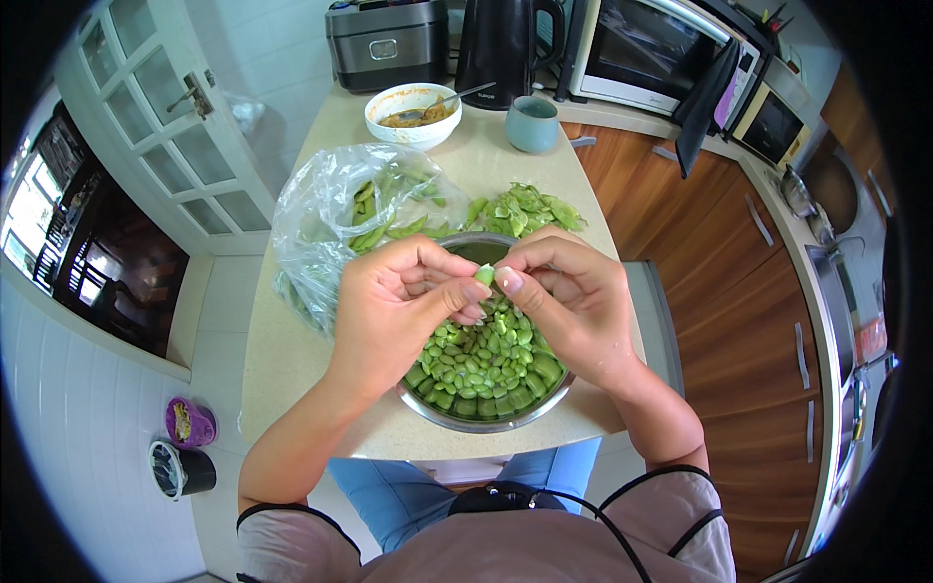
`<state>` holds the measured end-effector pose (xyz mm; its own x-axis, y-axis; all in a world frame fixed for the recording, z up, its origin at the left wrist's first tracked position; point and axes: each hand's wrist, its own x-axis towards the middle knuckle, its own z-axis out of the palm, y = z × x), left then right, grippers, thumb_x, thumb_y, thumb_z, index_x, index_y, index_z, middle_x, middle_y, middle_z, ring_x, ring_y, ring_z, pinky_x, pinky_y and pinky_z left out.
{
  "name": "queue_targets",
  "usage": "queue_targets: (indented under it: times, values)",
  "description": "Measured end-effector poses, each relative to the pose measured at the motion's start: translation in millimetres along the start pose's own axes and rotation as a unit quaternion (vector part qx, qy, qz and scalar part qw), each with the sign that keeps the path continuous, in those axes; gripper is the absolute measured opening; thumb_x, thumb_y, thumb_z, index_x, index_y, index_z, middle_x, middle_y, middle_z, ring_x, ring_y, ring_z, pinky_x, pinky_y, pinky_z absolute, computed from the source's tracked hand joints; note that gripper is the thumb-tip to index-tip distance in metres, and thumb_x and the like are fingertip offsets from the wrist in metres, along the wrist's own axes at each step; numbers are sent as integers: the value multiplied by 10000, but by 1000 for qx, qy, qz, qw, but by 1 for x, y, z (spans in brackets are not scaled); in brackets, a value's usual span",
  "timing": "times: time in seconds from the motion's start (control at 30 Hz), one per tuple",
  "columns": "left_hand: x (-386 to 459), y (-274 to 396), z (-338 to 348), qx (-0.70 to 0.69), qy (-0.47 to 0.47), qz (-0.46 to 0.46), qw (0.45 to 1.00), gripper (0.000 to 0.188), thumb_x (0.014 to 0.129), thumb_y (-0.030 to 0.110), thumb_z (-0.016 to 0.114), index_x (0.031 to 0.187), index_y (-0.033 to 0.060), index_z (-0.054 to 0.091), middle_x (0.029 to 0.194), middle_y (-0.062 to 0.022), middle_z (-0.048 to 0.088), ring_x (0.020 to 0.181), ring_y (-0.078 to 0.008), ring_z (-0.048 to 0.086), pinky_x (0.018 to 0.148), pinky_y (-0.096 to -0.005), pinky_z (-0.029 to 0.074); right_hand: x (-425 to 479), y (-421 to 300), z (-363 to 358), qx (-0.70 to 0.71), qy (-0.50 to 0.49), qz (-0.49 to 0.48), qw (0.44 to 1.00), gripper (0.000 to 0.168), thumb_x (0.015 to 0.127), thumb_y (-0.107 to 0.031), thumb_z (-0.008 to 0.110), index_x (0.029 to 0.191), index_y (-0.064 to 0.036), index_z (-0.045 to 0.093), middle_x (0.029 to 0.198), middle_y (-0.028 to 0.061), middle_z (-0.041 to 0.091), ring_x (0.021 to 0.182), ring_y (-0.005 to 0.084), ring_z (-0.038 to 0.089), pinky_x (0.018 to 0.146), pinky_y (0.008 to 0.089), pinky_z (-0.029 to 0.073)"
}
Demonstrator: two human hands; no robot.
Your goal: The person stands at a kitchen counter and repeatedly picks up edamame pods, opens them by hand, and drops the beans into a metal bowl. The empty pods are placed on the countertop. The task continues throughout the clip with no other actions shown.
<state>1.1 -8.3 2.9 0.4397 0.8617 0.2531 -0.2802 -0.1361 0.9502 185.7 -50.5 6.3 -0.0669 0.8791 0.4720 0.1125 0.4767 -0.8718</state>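
Above a round metal bowl (484,423) holding many shelled green beans, my two hands meet. My left hand (408,306) pinches a small green bean or piece of pod (485,274) between thumb and forefinger. The thumb and forefinger of my right hand (572,299) are at the piece's right side; whether they grip it too cannot be told. Behind my left hand lies an open clear plastic bag (313,211) with whole green pods (368,237) in and by it. A heap of emptied green pods (528,210) lies behind the bowl, to the right.
Farther back on the counter (291,393) stand a white bowl (415,138) with brown food and a spoon, a blue-green cup (532,125), a black kettle (496,51) and a grey rice cooker (388,47). Two bins (191,424) (197,471) stand on the floor at left.
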Motion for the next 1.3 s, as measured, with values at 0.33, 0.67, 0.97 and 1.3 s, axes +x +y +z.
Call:
queue_targets:
  times: [0.33, 0.67, 0.97, 1.3]
  values:
    - [1, -1, -2, 6, 4, 9, 1000, 120, 884, 25, 685, 963, -44, 628, 872, -135, 709, 719, -142, 685, 652, -255, 584, 3, 3, 2, -150, 43, -159, 975, 173, 786, 67, 718, 954, 34, 695, 867, 114, 658, 724, 173, 633, 628, 266, 510]
    - [1, -1, -3, 1, -1, 5, 1000, 121, 898, 19, 666, 990, -55, 638, 860, -147, 705, 718, -149, 688, 654, -256, 584, 4, 2, 1, -214, 39, -197, 956, 170, 780, 88, 698, 937, 24, 691, 846, 112, 644, 723, 213, 635, 601, 284, 499]
    - [1, 0, -3, 2, -12, 10, 1000, 126, 901, 19, 662, 1003, -54, 644, 871, -144, 707, 732, -142, 686, 660, -251, 581, 3, 1, 2, -248, 56, -211, 944, 156, 761, 85, 701, 906, 29, 686, 854, 108, 652, 718, 165, 623, 609, 256, 488]
    - [2, 2, 1, 22, 12, 12, 1000, 155, 903, 21, 661, 1038, -53, 677, 887, -106, 713, 746, -115, 676, 660, -238, 574, 1, 1, 3, -227, 62, -198, 952, 145, 756, 83, 707, 889, 35, 675, 858, 108, 653, 708, 161, 616, 606, 255, 488]
